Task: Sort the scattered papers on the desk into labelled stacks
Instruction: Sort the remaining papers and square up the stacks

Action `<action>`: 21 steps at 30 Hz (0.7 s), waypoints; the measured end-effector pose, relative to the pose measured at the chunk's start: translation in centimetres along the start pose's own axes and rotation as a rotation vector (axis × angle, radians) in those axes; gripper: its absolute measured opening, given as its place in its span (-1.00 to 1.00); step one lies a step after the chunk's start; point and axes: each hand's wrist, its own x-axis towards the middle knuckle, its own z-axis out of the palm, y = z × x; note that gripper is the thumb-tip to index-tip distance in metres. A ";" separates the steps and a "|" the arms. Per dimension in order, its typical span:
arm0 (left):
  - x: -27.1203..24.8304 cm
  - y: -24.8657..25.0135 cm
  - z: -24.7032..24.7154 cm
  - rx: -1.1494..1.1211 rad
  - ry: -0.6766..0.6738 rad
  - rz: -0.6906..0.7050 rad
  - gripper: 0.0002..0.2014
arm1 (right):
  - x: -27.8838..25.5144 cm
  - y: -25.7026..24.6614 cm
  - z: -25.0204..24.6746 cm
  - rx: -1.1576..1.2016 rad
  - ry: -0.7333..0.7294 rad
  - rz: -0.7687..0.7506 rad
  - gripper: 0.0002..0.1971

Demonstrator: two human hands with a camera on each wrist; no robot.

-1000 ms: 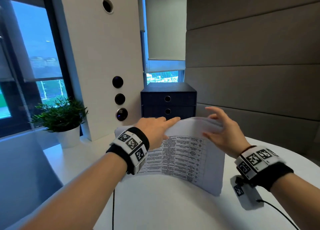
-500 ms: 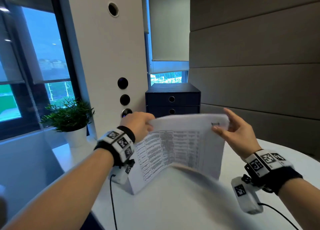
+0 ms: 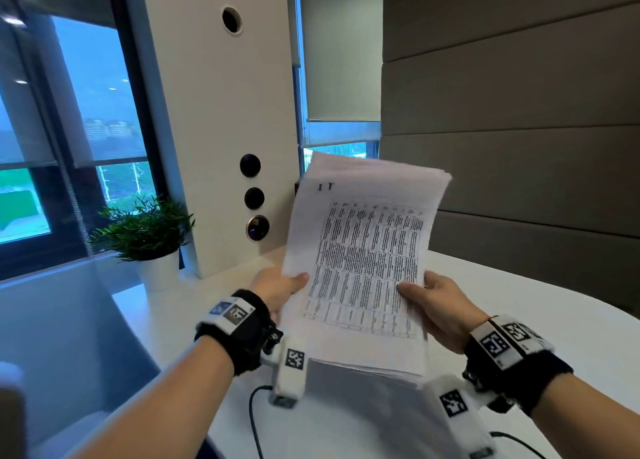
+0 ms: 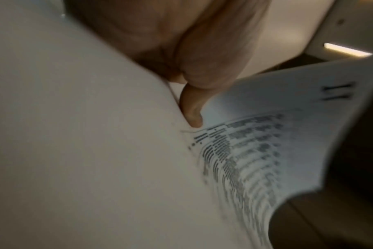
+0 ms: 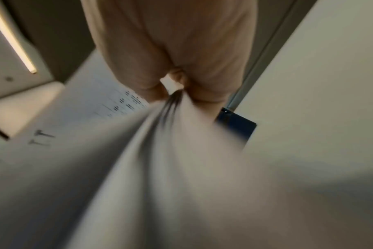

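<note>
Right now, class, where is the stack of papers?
Head view: the papers stand raised above the desk, between left hand and right hand.

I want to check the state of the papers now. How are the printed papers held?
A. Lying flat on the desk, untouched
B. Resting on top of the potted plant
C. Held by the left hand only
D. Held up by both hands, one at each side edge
D: the stack of papers stands raised above the desk, with the left hand and right hand gripping opposite side edges.

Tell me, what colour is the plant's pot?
The pot is white; the head view shows it best.
</note>
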 end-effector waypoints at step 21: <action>-1.3 0.5 1.3 -0.118 0.013 -0.201 -0.73 | 2.7 -1.7 -0.6 -0.610 0.121 0.300 -0.78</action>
